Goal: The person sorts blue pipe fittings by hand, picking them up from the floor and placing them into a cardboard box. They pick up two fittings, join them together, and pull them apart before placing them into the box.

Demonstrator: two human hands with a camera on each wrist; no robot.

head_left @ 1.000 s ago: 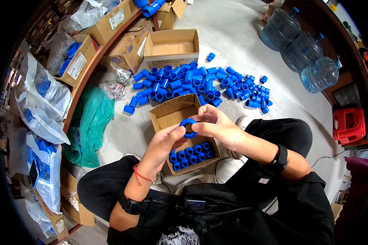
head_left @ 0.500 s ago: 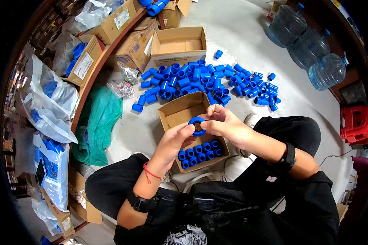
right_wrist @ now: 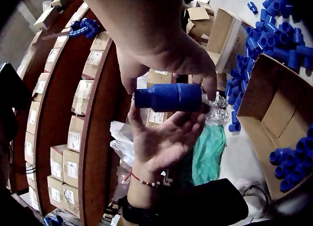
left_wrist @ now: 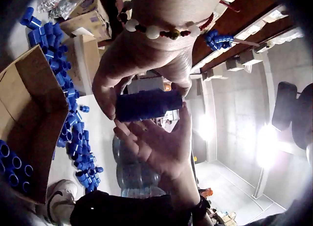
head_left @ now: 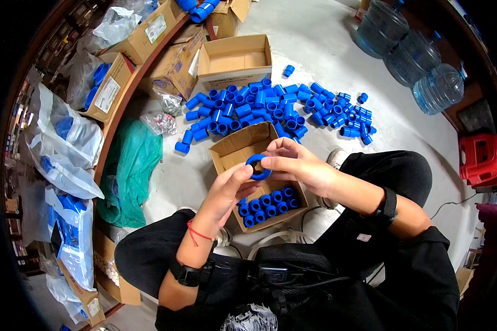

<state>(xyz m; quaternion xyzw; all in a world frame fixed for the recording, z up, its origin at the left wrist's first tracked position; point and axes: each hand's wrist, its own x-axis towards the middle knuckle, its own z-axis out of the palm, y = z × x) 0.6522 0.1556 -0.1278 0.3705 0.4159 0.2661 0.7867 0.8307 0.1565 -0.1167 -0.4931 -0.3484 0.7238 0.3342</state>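
Note:
Both hands hold one blue stepped pipe fitting (right_wrist: 168, 97), a reducer wide at one end and narrower at the other. In the head view its round open end faces up, over a small cardboard box (head_left: 227, 153). My left hand (head_left: 225, 190) pinches it from the left, thumb at the rim. From the right, my right hand (head_left: 306, 166) grips it with thumb and fingers. The left wrist view shows the fitting (left_wrist: 146, 105) side-on between the two hands. Similar blue fittings (head_left: 265, 206) stand in rows in the box's near half.
Beyond the box lies a heap of loose blue fittings (head_left: 243, 110), with an empty carton (head_left: 234, 74) behind. Shelving with cartons and a green bag (head_left: 130, 176) are at left. Large water bottles (head_left: 437, 91) and a red stool (head_left: 479, 160) stand at right. Crossed legs flank the box.
Both hands keep hold of the fitting, which has tilted slightly in them. The right hand's fingers have shifted and lie a little straighter. The head view has swung slightly.

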